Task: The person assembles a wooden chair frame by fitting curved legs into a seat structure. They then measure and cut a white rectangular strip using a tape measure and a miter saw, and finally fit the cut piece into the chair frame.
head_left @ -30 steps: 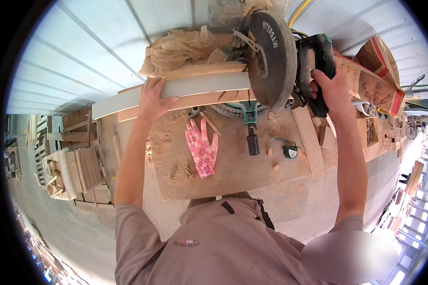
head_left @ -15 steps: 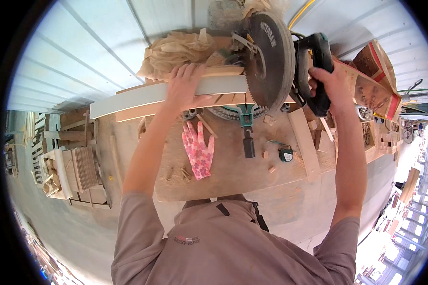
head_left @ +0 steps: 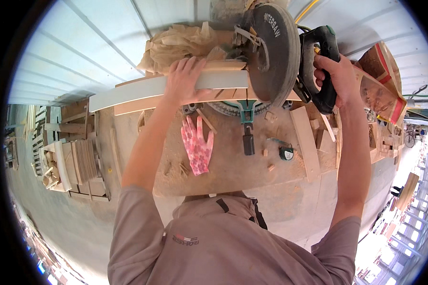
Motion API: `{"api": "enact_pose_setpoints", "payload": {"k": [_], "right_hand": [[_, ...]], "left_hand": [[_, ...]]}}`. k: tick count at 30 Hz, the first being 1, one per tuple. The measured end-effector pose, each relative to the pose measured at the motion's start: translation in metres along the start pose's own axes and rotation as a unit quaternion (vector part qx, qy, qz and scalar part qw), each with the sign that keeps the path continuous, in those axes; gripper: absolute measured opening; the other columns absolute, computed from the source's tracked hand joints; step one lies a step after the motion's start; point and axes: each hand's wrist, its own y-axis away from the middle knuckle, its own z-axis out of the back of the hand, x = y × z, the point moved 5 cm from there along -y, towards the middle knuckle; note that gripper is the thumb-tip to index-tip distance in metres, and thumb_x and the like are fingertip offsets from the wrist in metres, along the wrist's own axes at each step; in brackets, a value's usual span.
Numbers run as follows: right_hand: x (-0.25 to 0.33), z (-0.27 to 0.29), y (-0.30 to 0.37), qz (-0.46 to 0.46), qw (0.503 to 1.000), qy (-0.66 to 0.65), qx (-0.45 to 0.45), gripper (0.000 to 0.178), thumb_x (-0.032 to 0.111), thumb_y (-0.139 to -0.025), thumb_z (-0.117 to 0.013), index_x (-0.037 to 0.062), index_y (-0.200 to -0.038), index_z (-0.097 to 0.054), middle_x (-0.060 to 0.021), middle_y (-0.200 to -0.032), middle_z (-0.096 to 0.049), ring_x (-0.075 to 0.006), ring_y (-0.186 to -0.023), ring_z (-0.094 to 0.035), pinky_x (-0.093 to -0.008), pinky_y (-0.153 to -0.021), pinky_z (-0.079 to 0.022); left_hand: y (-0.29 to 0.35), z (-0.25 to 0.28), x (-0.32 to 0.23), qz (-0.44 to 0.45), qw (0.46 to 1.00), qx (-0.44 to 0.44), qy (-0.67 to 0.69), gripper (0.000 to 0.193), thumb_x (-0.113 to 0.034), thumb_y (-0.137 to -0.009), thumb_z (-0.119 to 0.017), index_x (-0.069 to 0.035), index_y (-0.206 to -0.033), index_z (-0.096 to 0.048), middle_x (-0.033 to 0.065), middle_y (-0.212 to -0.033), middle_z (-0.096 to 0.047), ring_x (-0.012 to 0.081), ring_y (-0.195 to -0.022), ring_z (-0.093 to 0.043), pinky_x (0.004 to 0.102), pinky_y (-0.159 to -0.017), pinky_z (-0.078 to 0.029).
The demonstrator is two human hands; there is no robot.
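My left hand (head_left: 184, 81) presses a long, pale grey board (head_left: 128, 95) against the fence (head_left: 223, 65) of a mitre saw, its fingers hooked over the far edge and the thumb lying along the top. The board's right end stops beside the round dark blade guard (head_left: 277, 57), with the saw head raised. My right hand (head_left: 338, 78) is wrapped round the black saw handle (head_left: 329, 97), right of the guard. Under the board runs a tan wooden strip (head_left: 133, 105). The green table lock with a black knob (head_left: 248, 142) sticks out toward me.
On the dusty bench (head_left: 233, 178) lie a pink flowered glove (head_left: 197, 147), a tape measure (head_left: 286, 153), a flat wood piece (head_left: 304, 145) and several offcuts. A beige dust bag (head_left: 176, 47) sits behind the board. A paper sack (head_left: 375, 90) stands at the right, stacked panels (head_left: 83, 161) at the left.
The saw head and my right hand have moved slightly up and to the right, away from the board's end. My left hand stays on the board.
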Motion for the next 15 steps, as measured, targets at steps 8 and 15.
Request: {"api": "enact_pose_setpoints", "payload": {"k": [8, 15], "right_hand": [[-0.023, 0.004, 0.015, 0.006, 1.0, 0.002, -0.012, 0.006, 0.007, -0.083, -0.063, 0.0029, -0.083, -0.059, -0.0025, -0.066, -0.055, -0.0113, -0.055, -0.051, -0.0286, -0.049, -0.042], [-0.031, -0.002, 0.017, 0.017, 1.0, 0.0, -0.015, 0.008, 0.006, -0.085, -0.064, 0.0024, -0.089, -0.058, -0.002, -0.066, -0.054, -0.0113, -0.054, -0.052, -0.0287, -0.049, -0.043]], "left_hand": [[-0.003, -0.002, -0.002, -0.006, 1.0, 0.001, -0.001, 0.091, -0.057, -0.07, -0.077, -0.011, -0.143, -0.049, 0.0165, -0.139, -0.053, 0.0374, -0.129, -0.046, 0.0511, -0.109, -0.033], [0.001, -0.004, 0.002, 0.002, 1.0, 0.004, -0.003, 0.091, -0.055, -0.07, -0.078, -0.011, -0.144, -0.049, 0.0168, -0.139, -0.053, 0.0373, -0.129, -0.047, 0.0507, -0.11, -0.033]]}}
